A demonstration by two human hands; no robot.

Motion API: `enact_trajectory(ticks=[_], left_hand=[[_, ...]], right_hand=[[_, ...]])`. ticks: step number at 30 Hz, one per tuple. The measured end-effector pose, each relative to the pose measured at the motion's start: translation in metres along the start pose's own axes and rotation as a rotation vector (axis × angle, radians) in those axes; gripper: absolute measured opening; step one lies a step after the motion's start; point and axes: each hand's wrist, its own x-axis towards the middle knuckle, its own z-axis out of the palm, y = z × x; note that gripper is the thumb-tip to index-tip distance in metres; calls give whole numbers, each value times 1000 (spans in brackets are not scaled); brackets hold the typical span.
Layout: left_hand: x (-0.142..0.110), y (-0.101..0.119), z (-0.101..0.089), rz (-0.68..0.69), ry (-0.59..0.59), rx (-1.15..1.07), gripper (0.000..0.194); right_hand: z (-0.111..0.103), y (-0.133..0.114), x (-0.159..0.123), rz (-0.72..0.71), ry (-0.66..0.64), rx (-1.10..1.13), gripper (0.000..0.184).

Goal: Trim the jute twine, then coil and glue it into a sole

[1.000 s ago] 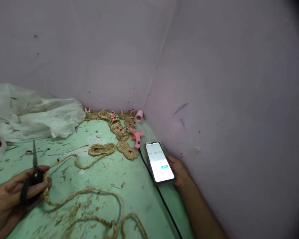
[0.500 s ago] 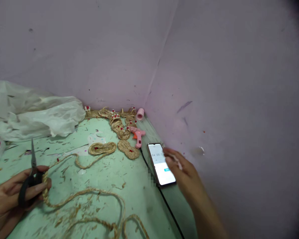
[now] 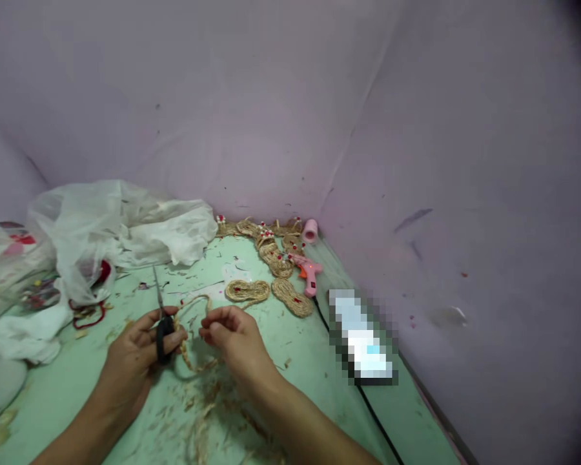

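My left hand (image 3: 142,339) is closed around black-handled scissors (image 3: 164,336), their blades pointing up and away. Between its fingers and thumb it also grips a braided jute cord (image 3: 186,358), which hangs down to the table. Close by on the right, my right hand (image 3: 232,332) has its fingers curled to a pinch. The thin jute strand runs up to these fingertips; whether they grip it is hidden. Beyond lies an oval jute coil (image 3: 246,292) with a red mark, joined to a strand. A second oval coil (image 3: 292,297) rests beside it.
A pink glue gun (image 3: 310,274) lies behind the coils, its black cable (image 3: 380,420) running toward me. A blurred-out phone (image 3: 363,339) lies at the right by the wall. More jute pieces (image 3: 274,255), a pink cylinder (image 3: 310,231) and plastic bags (image 3: 126,223) line the back.
My right hand has let go of the phone and moved left to the cord. The view has turned left. My left hand keeps the scissors and cord, now nearer the middle.
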Motion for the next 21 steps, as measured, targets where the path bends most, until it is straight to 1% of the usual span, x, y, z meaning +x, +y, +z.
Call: enact_trajectory(ticks=[2, 4, 6, 9, 12, 15, 19, 21], left_hand=[[-1, -4, 3, 9, -92, -16, 52], [-1, -8, 7, 14, -154, -19, 55], [-1, -12, 10, 3, -174, -8, 59], [0, -19, 9, -26, -181, 24, 62], [0, -26, 5, -25, -202, 59, 62], [-1, -30, 1, -17, -197, 93, 61], [-2, -32, 1, 0, -182, 117, 59], [-1, -31, 2, 14, -188, 99, 57]], right_hand=[[-5, 7, -3, 25, -45, 97, 14], [-10, 14, -8, 24, -102, 133, 22], [-14, 21, -10, 7, -137, 141, 28], [-17, 29, -10, 31, -127, 102, 34], [-18, 32, -9, 98, -128, -41, 33], [-19, 32, -12, 143, -113, -166, 30], [-20, 29, -15, 140, -97, -285, 26], [-22, 27, -16, 132, -109, -291, 22]])
